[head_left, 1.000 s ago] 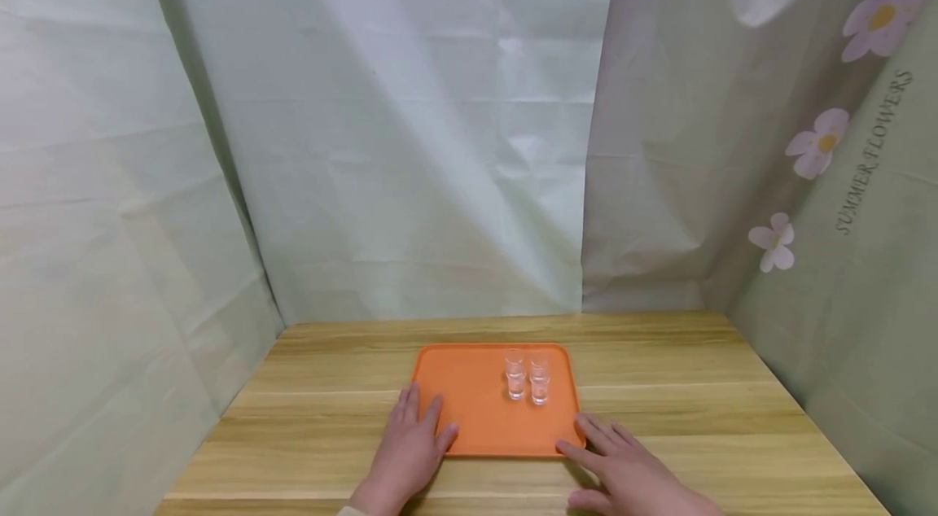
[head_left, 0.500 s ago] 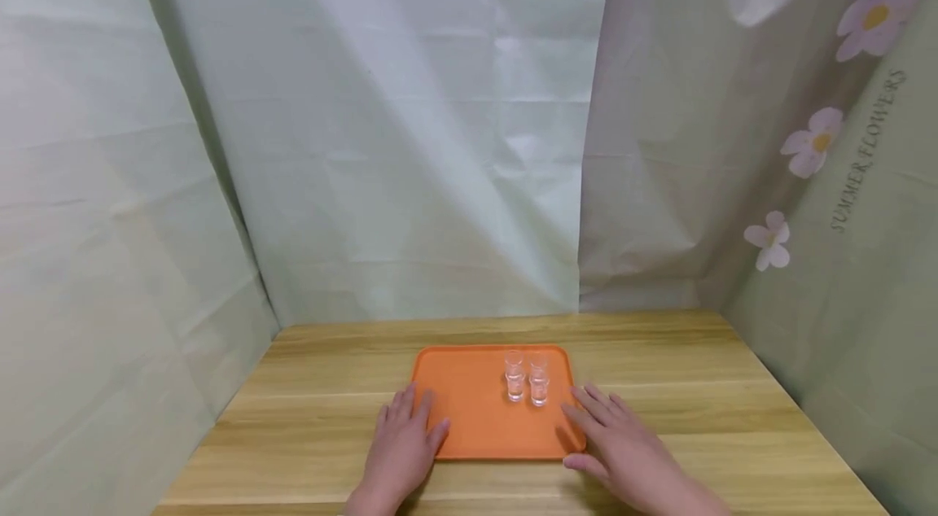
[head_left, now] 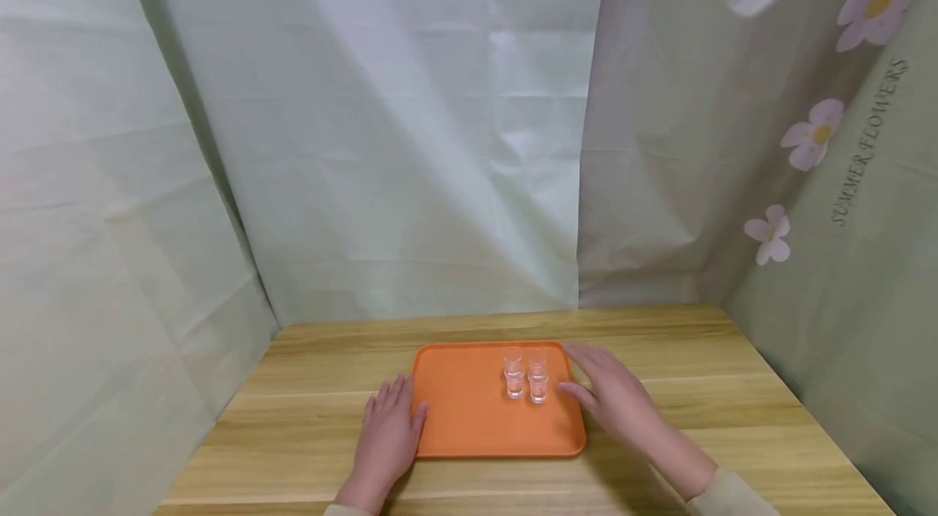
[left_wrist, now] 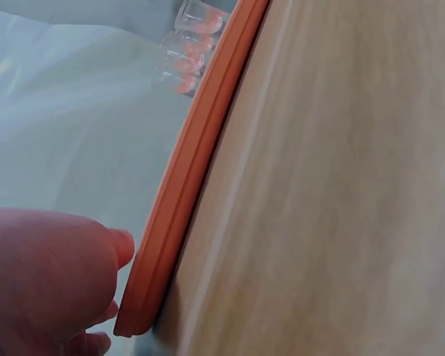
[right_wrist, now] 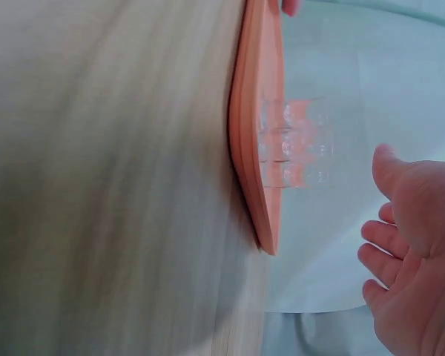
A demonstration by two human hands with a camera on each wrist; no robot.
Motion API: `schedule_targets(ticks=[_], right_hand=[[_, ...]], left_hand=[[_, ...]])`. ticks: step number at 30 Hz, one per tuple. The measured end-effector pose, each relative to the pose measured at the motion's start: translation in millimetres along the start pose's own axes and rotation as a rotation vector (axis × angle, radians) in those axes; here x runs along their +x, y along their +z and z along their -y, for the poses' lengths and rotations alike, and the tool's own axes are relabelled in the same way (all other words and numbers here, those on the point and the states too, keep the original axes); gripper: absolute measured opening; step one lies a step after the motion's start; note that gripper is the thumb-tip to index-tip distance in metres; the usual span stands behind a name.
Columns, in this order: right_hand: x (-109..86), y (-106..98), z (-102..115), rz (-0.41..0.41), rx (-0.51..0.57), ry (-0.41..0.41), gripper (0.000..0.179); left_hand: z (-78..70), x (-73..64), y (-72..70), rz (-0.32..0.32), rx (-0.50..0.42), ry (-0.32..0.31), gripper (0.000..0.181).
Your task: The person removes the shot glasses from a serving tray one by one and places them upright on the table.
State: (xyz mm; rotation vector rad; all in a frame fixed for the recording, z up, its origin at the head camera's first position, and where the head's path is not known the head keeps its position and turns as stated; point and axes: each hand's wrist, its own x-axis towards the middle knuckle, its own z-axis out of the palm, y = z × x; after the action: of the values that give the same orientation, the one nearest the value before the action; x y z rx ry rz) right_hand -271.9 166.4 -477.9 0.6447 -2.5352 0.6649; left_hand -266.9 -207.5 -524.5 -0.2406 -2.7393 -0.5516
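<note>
An orange tray [head_left: 462, 418] lies on the wooden table. Several small clear shot glasses [head_left: 515, 384] stand upright, grouped on its right half. At the tray's left edge is my left hand [head_left: 384, 439], its fingers extended and thumb over the rim; the left wrist view shows this thumb [left_wrist: 59, 274] close beside the tray's side wall [left_wrist: 185, 178]. My right hand [head_left: 619, 398] hovers by the right rim, thumb and fingers spread apart, holding nothing. From the right wrist, the same hand [right_wrist: 423, 252] appears raised, with a gap between it and the glasses [right_wrist: 289, 141].
The wood-grain table [head_left: 696, 386] extends around the tray. Pale green cloth [head_left: 425, 174] hangs behind and at both sides, with printed flowers [head_left: 809, 133] and lettering on the right.
My right hand has moved from the tray's near right corner forward along its right side and up. My left hand has slid slightly left, to the tray's edge. Tray and glasses stay put.
</note>
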Motion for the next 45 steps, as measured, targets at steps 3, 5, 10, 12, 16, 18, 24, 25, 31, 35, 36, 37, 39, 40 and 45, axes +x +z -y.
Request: schedule_targets(ticks=[3,5,10,12,16,18,24,25,31,35,36,37,39,40,45], right_hand=[[5.0,2.2,-1.8,0.018,0.055,0.057,0.062],[7.2,3.6,-1.8,0.042,0.109,0.113,0.062],[9.9,8.9,0.1,0.095,0.232,0.253,0.065],[10.2,12.8,0.6,0.105,0.262,0.294,0.064],[9.9,22.3,0.3,0.101,0.298,0.337,0.058],[10.0,26.2,0.6,0.091,0.322,0.350,0.055],[11.7,32.7,4.8,0.079,0.385,0.378,0.048],[12.2,33.8,5.3,0.078,0.387,0.379,0.047],[14.3,40.2,7.8,0.068,0.403,0.395,0.039],[14.6,43.2,8.6,0.059,0.416,0.394,0.038],[14.6,43.4,9.0,0.056,0.418,0.394,0.039],[14.6,44.0,8.8,0.052,0.418,0.393,0.039],[14.7,45.0,8.9,0.050,0.421,0.397,0.039],[14.8,45.6,8.8,0.051,0.420,0.401,0.039],[15.5,48.9,8.9,0.051,0.403,0.411,0.037]], left_hand=[[0.7,-1.3,0.0,0.010,-0.001,-0.010,0.054],[1.6,-2.6,0.5,0.006,-0.016,-0.014,0.052],[17.9,-2.1,19.0,-0.063,-0.037,0.027,0.049],[24.0,-1.1,24.8,-0.077,-0.035,0.039,0.048],[33.6,0.5,34.3,-0.105,-0.040,0.063,0.045],[31.7,-0.3,31.5,-0.096,-0.048,0.060,0.044],[17.4,-3.4,14.3,-0.037,-0.072,0.027,0.044],[16.5,-3.4,13.3,-0.031,-0.070,0.021,0.045],[16.0,-4.1,13.3,-0.024,-0.059,0.012,0.045],[17.5,-5.6,17.4,-0.085,-0.083,0.035,0.043],[17.6,-5.7,17.7,-0.093,-0.085,0.038,0.043],[17.5,-5.8,17.8,-0.098,-0.086,0.038,0.043],[15.4,-5.8,15.3,-0.080,-0.088,0.027,0.044],[15.4,-5.5,14.7,-0.075,-0.082,0.023,0.044],[16.0,-5.0,13.5,-0.056,-0.086,0.015,0.045]])
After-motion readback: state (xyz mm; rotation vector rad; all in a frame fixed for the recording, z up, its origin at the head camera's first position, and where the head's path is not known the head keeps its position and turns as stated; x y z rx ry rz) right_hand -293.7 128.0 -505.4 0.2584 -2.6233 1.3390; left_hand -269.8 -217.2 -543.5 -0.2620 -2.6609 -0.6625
